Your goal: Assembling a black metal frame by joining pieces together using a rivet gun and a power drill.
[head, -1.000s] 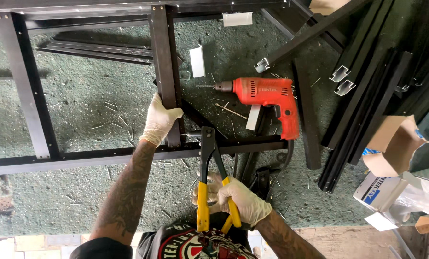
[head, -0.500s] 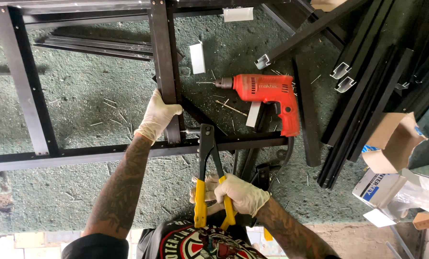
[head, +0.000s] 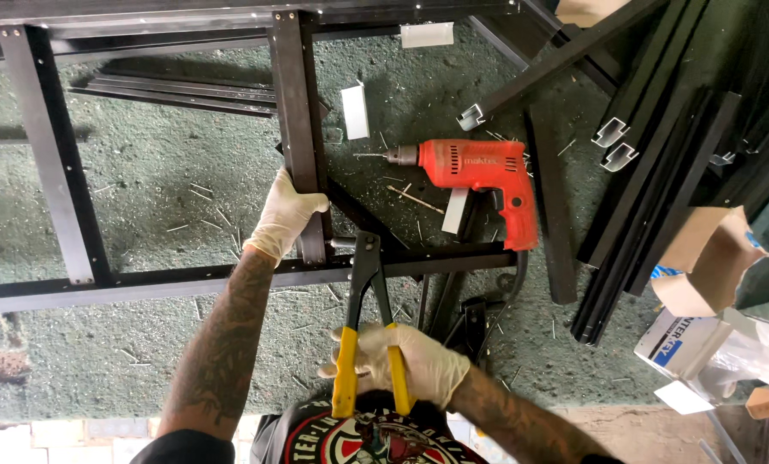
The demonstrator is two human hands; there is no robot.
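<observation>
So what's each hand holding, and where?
Right hand grips the rivet tool by its yellow handles; left hand clasps the frame's upright bar.

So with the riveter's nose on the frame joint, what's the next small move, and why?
Probably squeeze the yellow handles together: the right hand grips them, the riveter has its nose at the joint, and the left hand steadies the upright bar.

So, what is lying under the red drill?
The red drill lies on green carpet-like floor. A white strip and a black bar pass beneath its grip. What lies directly under the body is covered.
</observation>
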